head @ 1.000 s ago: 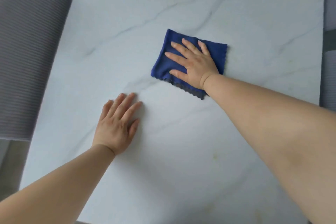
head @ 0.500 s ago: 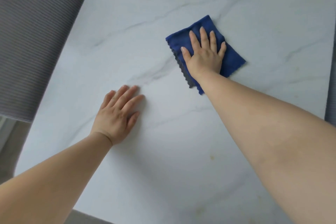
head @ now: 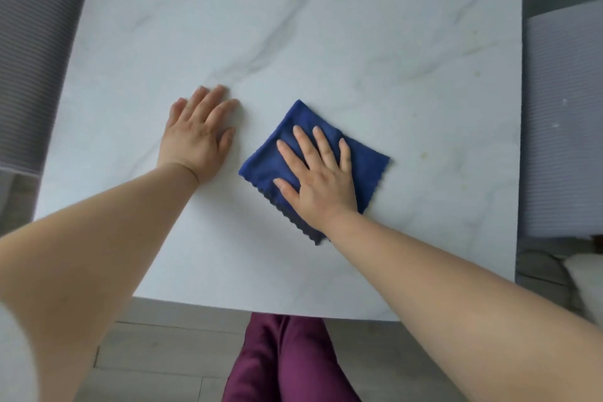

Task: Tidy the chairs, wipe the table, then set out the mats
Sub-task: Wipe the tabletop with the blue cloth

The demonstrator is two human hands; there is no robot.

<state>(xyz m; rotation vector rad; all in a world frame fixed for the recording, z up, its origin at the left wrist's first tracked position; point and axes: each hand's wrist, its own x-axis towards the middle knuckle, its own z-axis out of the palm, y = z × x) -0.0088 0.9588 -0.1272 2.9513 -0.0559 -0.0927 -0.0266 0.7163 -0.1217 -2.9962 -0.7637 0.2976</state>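
A folded blue cloth (head: 368, 170) lies flat on the white marble table (head: 326, 42), near its front edge. My right hand (head: 318, 179) presses down on the cloth with fingers spread, covering its middle. My left hand (head: 197, 135) rests palm down on the bare tabletop just left of the cloth, fingers together, holding nothing. No mats are in view.
A grey ribbed chair (head: 29, 59) stands against the table's left side. Another grey ribbed chair (head: 561, 124) stands along the right side. The table's front edge runs just above my purple trousers (head: 287, 362) and the grey floor (head: 156, 346).
My right hand has dragged the cloth from the middle of the table back toward the front edge. My left hand stayed planted while the view shifted back.
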